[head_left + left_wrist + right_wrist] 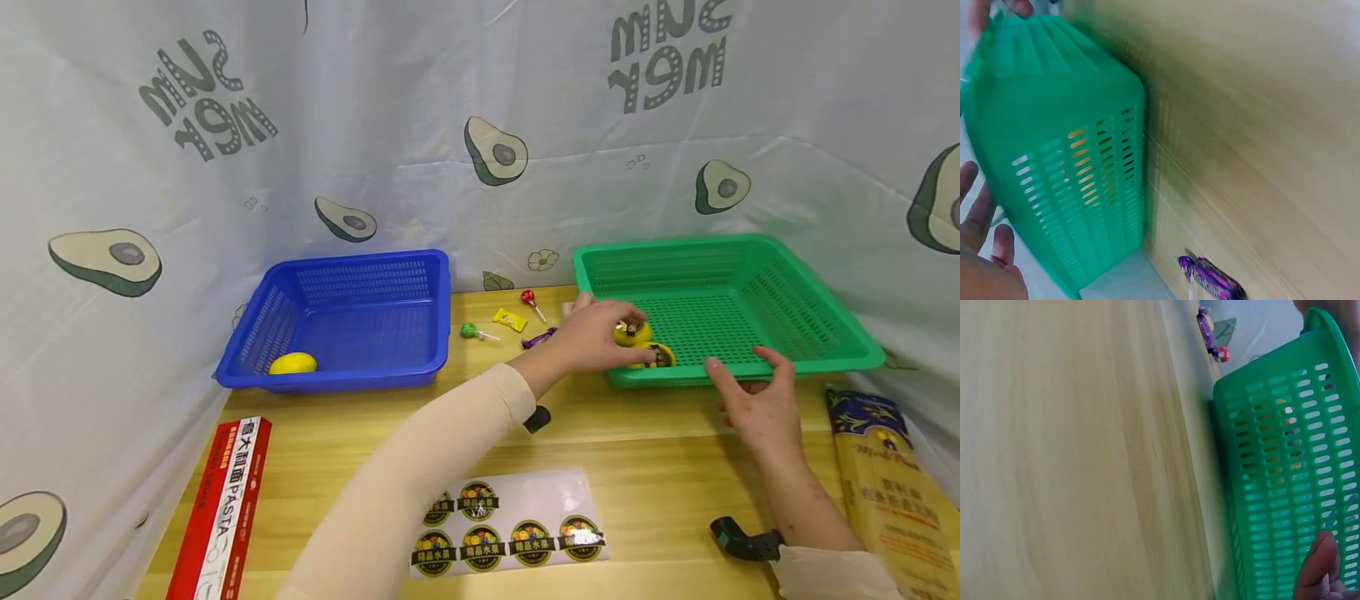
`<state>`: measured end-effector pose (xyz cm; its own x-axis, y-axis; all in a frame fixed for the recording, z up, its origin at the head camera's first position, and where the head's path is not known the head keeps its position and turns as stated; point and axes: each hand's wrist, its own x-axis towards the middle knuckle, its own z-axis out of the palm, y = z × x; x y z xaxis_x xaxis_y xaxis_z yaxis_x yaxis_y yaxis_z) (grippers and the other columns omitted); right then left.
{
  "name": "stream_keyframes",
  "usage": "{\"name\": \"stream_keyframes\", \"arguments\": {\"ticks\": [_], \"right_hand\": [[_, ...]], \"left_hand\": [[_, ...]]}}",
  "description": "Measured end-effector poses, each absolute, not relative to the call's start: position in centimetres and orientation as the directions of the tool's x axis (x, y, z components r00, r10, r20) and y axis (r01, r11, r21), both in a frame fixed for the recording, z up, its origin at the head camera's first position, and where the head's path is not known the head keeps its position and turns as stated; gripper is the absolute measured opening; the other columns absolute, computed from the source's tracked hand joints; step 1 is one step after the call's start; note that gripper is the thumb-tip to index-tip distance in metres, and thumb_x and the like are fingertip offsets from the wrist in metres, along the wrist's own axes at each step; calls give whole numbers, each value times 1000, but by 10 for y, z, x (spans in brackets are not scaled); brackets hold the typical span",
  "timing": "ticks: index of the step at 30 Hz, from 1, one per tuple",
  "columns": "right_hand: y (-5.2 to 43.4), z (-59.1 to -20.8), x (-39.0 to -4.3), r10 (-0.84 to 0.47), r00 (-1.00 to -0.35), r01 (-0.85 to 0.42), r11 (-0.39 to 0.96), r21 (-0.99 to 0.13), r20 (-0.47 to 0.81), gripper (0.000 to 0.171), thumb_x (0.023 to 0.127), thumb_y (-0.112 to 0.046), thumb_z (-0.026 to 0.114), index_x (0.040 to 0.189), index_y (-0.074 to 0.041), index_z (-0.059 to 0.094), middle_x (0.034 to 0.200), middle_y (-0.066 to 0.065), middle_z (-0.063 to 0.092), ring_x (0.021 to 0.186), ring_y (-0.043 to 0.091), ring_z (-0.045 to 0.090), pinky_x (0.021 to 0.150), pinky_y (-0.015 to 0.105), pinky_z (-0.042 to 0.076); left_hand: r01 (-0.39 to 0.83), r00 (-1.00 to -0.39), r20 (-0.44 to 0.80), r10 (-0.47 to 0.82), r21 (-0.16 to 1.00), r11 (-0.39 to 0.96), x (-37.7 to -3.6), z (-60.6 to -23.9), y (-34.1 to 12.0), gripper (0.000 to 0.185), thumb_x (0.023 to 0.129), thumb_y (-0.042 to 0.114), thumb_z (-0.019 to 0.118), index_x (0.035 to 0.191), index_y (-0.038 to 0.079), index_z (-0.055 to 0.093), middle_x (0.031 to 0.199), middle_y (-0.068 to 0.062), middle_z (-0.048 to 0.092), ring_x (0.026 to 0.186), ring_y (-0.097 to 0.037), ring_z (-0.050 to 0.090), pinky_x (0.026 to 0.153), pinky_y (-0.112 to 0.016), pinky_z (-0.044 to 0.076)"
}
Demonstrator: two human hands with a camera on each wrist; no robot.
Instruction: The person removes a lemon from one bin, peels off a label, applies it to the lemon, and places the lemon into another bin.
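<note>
Reaching over the left end of the green basket (742, 371), my left hand (592, 335) has its fingers spread, the index and thumb beside two yellow lemons bearing dark round labels: an upper lemon (632, 333) and a lower lemon (660, 356). The thumb overlaps the lower one's label. At the front rim, my right hand (761, 408) rests with its index over the edge and its thumb apart to the left; in the right wrist view one fingertip shows before the slotted wall. Through the slots in the left wrist view, yellow shows.
A blue basket (333, 382) with one lemon (292, 363) stands left. Between the baskets lie lollipops and wrapped candies (511, 319). Nearer are a sticker sheet (555, 504), a red pasta box (219, 508) at left and a pasta bag (892, 475) at right.
</note>
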<state>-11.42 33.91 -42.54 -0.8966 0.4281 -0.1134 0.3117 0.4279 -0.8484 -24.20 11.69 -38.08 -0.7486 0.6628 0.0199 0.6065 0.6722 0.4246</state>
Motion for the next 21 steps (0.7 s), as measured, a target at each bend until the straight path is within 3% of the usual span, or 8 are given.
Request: {"name": "stream_keyframes", "arguments": {"ticks": [6,10,13,16,21], "right_hand": [[322,-422,-109,505,-863,275,435,-857,-21,84,98,-48,63,163,-30,12,85,-5,53,63,1,57,55,22,48],[286,-413,-105,501,-860,197,493,-847,92,80,96,-41,69,161,-29,23,80,-8,53,63,2,52,55,19,43],[256,-406,-102,364,-922,110,570,-814,130,79,97,-39,70,161,-25,25,85,-1,56,63,4,54,55,20,45],[224,-402,-104,183,-975,15,627,-779,129,78,97,-39,70,160,-22,27,92,7,60,68,8,56,56,24,47],[169,-404,-127,-96,-993,-112,608,-786,68,73,94,-36,75,156,-22,37,102,15,61,77,17,59,57,27,51]], "left_hand": [[666,-687,110,718,490,563,-214,-378,61,54,91,55,71,138,30,61,139,14,62,120,-15,46,94,-34,33],[658,-691,121,712,512,552,-198,-377,6,50,91,48,74,135,26,62,141,6,62,128,-22,49,110,-50,37],[631,-724,127,678,519,577,-192,-373,-41,51,91,45,76,135,23,63,141,1,62,131,-26,48,112,-56,37],[599,-768,145,624,508,619,-194,-362,-89,51,90,42,76,134,19,64,137,-3,63,126,-27,50,108,-54,42],[448,-880,67,470,446,775,-216,-337,-173,51,94,45,71,135,16,62,141,-9,59,135,-34,49,111,-56,44]]}}
